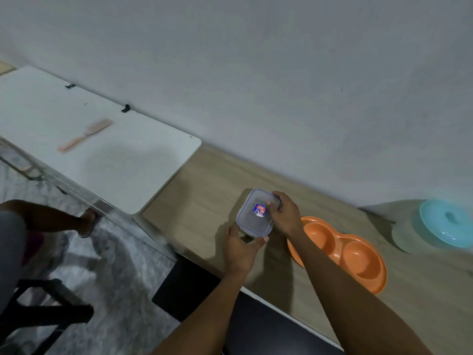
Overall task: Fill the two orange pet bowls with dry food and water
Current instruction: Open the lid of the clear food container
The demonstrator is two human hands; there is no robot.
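Observation:
A clear square plastic container [252, 219] with a snap-on lid and a blue-red sticker stands on the wooden table [204, 190]. My left hand [240, 248] grips its near corner. My right hand [285, 213] holds its far right edge, fingers on the lid's clip. Just to the right lies the orange double pet bowl [353, 254], both hollows empty; my right forearm crosses its left end. The container's contents cannot be made out.
A pale green pot with a turquoise lid [445, 222] stands at the right, by the wall. A white table [102, 149] to the left carries a pink comb [84, 135]. Another person's leg [64, 216] and a black chair frame [51, 311] are at lower left.

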